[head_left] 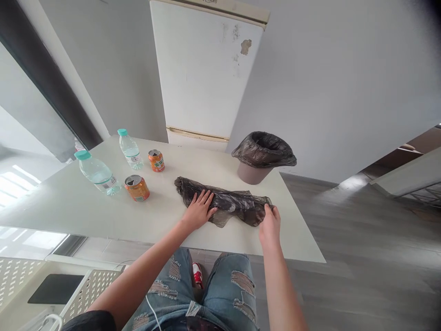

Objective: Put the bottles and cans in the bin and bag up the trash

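Note:
A black plastic garbage bag [237,202] lies stretched lengthwise across the white table, gathered into a bunch at its left end. My left hand [200,210] rests on it with the fingers spread flat, pressing near its left half. At the bag's right end, my right hand [270,223] pinches the edge between thumb and fingers. Behind the bag stands a small brownish trash can [254,174], lined with another black bag [265,149] folded over its rim.
On the left of the table [165,225] are two orange cans [137,188] and two clear bottles with teal caps [99,174]. A white refrigerator [206,69] stands behind the table. A white perforated basket [99,285] is at the lower left.

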Tool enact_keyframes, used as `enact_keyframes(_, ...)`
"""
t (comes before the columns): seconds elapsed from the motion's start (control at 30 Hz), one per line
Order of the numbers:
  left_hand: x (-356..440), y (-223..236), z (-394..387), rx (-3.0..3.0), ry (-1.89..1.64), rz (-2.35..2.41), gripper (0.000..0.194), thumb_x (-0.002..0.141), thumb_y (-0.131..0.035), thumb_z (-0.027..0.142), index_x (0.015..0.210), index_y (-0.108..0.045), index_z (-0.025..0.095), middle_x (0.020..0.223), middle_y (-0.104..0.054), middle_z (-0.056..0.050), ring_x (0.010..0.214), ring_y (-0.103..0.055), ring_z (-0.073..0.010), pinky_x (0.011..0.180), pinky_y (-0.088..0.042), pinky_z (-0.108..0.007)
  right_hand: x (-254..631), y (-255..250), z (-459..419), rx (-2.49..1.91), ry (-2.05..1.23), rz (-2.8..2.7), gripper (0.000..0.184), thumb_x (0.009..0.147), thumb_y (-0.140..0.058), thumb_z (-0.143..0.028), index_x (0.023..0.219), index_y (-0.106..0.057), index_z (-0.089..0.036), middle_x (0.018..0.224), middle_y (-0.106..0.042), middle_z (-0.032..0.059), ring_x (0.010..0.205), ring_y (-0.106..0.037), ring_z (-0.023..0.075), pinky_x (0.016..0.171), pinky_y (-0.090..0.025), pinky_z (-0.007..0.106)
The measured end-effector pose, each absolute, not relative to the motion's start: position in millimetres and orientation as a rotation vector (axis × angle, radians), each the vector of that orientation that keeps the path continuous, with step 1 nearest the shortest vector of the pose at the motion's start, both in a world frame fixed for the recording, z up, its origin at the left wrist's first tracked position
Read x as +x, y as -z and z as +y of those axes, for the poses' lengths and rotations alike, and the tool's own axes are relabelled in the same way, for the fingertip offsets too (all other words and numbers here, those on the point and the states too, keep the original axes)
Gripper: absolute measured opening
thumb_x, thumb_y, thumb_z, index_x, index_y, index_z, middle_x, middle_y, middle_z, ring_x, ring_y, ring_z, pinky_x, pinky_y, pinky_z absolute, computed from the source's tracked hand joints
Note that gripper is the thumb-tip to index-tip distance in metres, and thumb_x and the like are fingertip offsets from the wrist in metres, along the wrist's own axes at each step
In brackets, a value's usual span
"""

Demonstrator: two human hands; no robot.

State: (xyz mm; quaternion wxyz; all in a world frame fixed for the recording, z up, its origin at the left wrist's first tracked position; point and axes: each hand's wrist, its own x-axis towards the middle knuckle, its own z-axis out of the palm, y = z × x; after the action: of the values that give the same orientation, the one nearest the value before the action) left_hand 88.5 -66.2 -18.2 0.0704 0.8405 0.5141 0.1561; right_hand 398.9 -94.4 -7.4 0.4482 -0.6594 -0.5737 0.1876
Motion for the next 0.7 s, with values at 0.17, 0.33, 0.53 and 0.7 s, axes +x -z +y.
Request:
enact_keyframes(0.17,89,12,-66,2.515,-0.515,1.506,0.068,0.108,-0.032,0.055,0.165,-0.040,0.017,0.171,-0.036,-0.015,0.161,-0.025,-0.0379,0.129,-0.023,-0.064,297,-43,-67,-1.563,-0.643,-1.151,0.058,0.102,-0.031,-0.061,0.139,-0.049,-0.021,0.122,-0.068,0.0145,0.110,-0.066,0.0290,0.093,-0.056,0.044)
enact_keyframes(0.33,70,-5,-87,2.308,-1.003,1.577,0.050,0.108,-0.034,0.030,0.152,-0.051,0.015,0.155,-0.056,-0.018,0.151,-0.045,-0.0317,0.123,-0.039,-0.055,199,-68,-61,-1.352,-0.873,-1.665,0.051,0.105,-0.040,-0.054,0.144,-0.053,-0.023,0.143,-0.064,0.0132,0.133,-0.061,0.0301,0.113,-0.048,0.049)
enact_keyframes(0.53,18,-17,-137,2.119,-1.315,1.780,0.026,0.105,-0.040,0.022,0.114,-0.065,0.023,0.114,-0.069,-0.011,0.112,-0.065,-0.0270,0.101,-0.054,-0.044,217,-63,-104,-0.783,-0.846,-2.295,0.048,0.106,-0.032,-0.019,0.136,-0.069,-0.029,0.152,-0.061,0.0016,0.146,-0.053,0.0192,0.124,-0.043,0.042)
enact_keyframes(0.7,4,-23,-123,2.453,-0.905,1.528,0.037,0.107,-0.048,0.036,0.140,-0.061,0.026,0.151,-0.058,-0.011,0.142,-0.052,-0.0286,0.121,-0.041,-0.048,256,-46,-95,-1.023,-0.558,-2.278,0.043,0.108,-0.045,-0.033,0.146,-0.063,-0.026,0.156,-0.058,0.0062,0.151,-0.045,0.0255,0.125,-0.041,0.051)
